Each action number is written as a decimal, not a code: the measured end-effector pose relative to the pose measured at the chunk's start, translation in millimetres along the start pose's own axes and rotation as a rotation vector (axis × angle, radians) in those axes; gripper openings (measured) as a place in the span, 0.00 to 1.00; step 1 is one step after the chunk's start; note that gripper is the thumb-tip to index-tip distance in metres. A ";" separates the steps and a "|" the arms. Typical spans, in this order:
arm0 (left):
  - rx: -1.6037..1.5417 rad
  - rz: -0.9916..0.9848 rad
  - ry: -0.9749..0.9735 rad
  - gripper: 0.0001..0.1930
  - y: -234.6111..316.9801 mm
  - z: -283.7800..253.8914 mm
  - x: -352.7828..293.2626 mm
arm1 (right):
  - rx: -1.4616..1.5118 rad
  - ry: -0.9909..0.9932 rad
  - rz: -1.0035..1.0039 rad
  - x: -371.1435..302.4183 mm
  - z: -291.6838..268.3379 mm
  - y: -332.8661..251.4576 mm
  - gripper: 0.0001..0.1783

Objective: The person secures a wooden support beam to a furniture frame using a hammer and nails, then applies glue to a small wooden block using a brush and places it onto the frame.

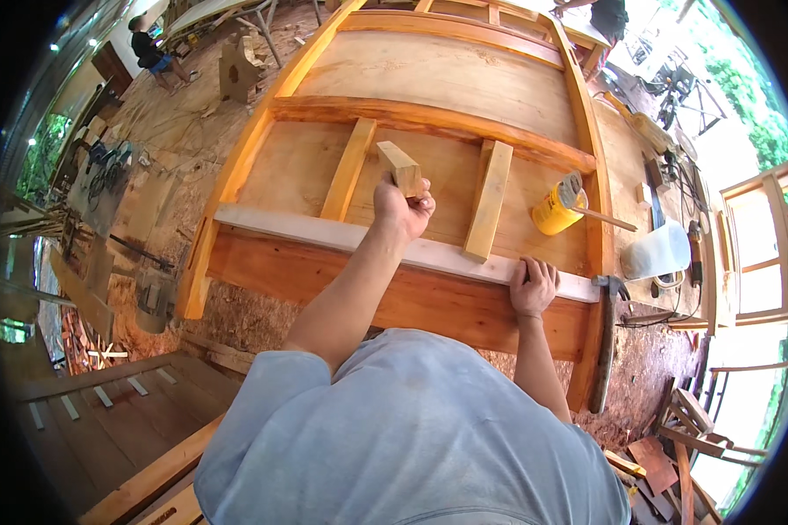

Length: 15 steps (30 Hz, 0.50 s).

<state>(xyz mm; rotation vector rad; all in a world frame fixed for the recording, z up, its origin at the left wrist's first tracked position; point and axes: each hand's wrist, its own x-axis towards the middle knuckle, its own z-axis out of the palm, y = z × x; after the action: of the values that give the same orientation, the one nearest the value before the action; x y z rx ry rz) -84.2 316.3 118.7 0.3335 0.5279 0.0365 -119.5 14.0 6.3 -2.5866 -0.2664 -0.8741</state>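
Note:
My left hand (403, 208) is raised over the wooden frame (438, 122), its fingers closed around a short wooden block (400, 166) that points up and away. A long pale wooden strip (324, 229) lies across the near part of the frame. Near that strip's right end, my right hand (534, 284) presses on it with curled fingers. Left of this hand, a loose-looking short slat (490, 197) reaches onto the strip; another short slat (348, 171) stands farther left. A hammer (611, 287) hangs by its head at the frame's right edge, handle downward.
A yellow container (556, 210) with a wooden stick sits on the panel. Right of the frame stand a translucent white bucket (658, 250) and a bench with tools and cables. One person (153, 52) is at the far left, another (606, 19) at the far right. Scrap wood lies lower right.

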 end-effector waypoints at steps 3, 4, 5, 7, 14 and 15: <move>-0.024 0.018 -0.064 0.16 6.8 -10.1 4.6 | -0.017 -0.008 -0.018 2.0 -2.0 -2.3 0.07; -0.022 0.021 -0.063 0.16 6.8 -7.5 2.4 | -0.014 -0.007 -0.018 2.4 -2.6 -2.8 0.07; -0.014 0.016 -0.044 0.16 5.1 -4.6 0.1 | -0.004 -0.004 -0.012 2.5 -4.7 -3.0 0.07; -0.007 0.013 -0.026 0.16 3.8 -0.5 -2.1 | 0.008 0.000 -0.008 1.4 -5.0 -2.5 0.08; 0.001 0.019 -0.017 0.15 5.4 -4.2 -0.2 | 0.006 0.007 -0.007 1.1 -2.0 -1.1 0.07; -0.024 0.010 0.024 0.15 5.5 -2.4 -1.1 | 0.004 0.002 -0.008 0.9 -2.0 -0.4 0.08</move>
<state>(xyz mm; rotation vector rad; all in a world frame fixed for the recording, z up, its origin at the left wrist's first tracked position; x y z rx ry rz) -86.1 322.1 119.1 0.3130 0.5488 0.0561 -119.9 13.6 8.4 -2.5821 -0.2784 -0.8781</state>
